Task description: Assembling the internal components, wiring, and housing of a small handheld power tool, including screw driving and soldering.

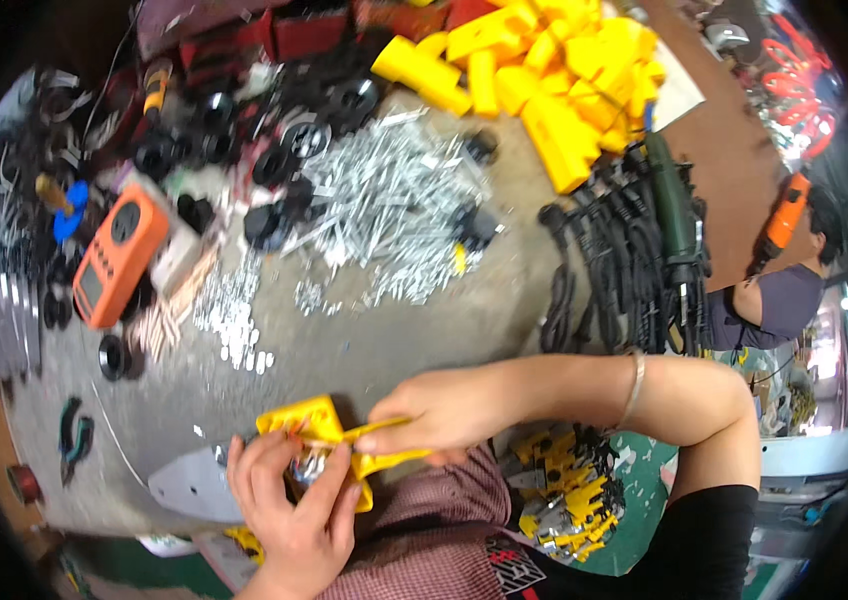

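I see the left hand (289,510) grasping a yellow casing (299,411) at the near edge of the table (374,345) (wires (300,429) showing inside). Right hand (439,410) clasps another yellow part (389,462), partly hidden. Pliers (77,448) toward left edge.

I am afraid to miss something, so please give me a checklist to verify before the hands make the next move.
1. Left hand is on the yellow housing: ok.
2. Right hand grips a yellow part: ok.
3. Wires lie clear of the housing's edges: cannot tell, fingers hide much.
4. Pliers are apart from both hands: ok, on the table.
5. Green power tool is apart from the black cords: not ok, it lies against them.
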`<state>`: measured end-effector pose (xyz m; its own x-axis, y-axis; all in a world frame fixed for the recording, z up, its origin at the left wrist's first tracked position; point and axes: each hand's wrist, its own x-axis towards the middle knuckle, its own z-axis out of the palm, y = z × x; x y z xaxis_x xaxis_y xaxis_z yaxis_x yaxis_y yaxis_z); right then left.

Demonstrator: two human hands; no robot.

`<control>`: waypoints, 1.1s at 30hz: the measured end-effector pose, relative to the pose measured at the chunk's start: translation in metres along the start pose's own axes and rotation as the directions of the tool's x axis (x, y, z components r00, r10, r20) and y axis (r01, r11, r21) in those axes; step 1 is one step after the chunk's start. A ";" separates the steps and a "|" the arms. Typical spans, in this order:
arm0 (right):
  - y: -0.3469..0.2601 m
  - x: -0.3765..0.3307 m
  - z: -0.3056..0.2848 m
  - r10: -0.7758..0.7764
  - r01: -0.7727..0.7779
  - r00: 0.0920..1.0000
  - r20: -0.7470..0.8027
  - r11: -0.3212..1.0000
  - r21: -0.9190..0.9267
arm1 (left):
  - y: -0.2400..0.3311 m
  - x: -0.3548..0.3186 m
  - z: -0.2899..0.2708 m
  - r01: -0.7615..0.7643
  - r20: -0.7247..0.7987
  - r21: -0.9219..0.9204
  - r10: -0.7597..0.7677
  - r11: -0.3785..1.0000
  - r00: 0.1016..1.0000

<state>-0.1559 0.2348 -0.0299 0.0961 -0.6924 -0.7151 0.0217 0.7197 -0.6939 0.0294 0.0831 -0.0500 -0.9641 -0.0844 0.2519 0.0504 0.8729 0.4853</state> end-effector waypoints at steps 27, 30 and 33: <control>-0.065 -0.015 -0.251 -0.428 -0.586 0.292 -0.855 0.626 -0.514 | 0.000 0.005 -0.003 -0.006 0.071 0.035 0.003 0.999 0.997; -0.053 -0.001 -0.275 -0.408 -0.528 0.410 -0.816 0.624 -0.577 | -0.002 0.003 -0.005 -0.022 0.080 0.039 0.019 0.999 0.997; -0.028 0.000 -0.308 -0.554 -0.540 0.441 -0.706 0.464 -0.702 | 0.000 0.001 -0.005 -0.020 0.066 0.050 0.017 0.999 0.998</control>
<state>-0.4632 0.1990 -0.0365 -0.6720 -0.7405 0.0095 -0.7405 0.6720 0.0049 0.0298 0.0810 -0.0459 -0.9782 -0.0380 0.2040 0.0563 0.8975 0.4374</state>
